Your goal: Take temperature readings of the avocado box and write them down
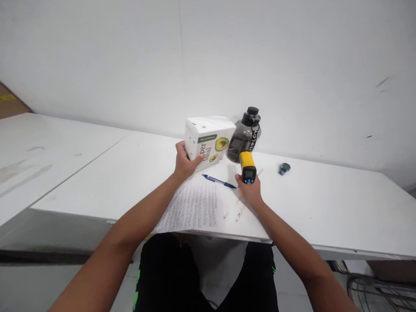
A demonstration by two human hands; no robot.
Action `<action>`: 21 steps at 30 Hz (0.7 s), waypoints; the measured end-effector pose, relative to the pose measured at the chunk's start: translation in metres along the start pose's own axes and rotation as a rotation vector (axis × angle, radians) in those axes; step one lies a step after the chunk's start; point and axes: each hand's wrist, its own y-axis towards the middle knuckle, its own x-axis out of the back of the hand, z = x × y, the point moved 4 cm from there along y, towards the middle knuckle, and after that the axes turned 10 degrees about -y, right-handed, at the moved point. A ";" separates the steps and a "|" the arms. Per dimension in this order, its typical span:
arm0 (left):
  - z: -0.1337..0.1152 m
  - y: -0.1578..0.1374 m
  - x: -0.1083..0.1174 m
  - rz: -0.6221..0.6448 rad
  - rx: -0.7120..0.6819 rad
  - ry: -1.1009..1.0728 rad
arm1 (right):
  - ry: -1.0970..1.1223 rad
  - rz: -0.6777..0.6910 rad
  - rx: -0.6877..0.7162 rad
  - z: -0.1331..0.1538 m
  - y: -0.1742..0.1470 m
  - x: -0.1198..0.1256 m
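Observation:
My left hand (186,162) grips a white carton (209,136) by its left side, thumb across the front. Avocado pictures and the words "Meal" and "NutriMaster"-like lettering show on its face, and it is tilted slightly. In my right hand (251,190) is a yellow and black infrared thermometer (248,167), its small screen and blue buttons facing me. The fingers wrap round its handle, which is mostly hidden. Between the hands lies a blue pen (219,181) on the table. Just below the pen rests a sheet of paper (195,206) covered in rows of writing.
A large dark see-through water bottle (243,136) with a black strap stands behind the thermometer. Toward the right lies a dark wristwatch (284,168). The white table (334,203) runs along a white wall (130,65). Coiled cables (380,290) are below at right.

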 end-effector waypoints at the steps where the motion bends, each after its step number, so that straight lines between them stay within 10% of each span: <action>1: 0.005 0.004 0.005 -0.040 0.002 0.018 | 0.019 -0.023 -0.037 -0.002 0.002 0.000; 21: 0.033 0.021 0.022 -0.171 0.148 0.285 | 0.162 -0.093 -0.277 0.004 0.011 0.005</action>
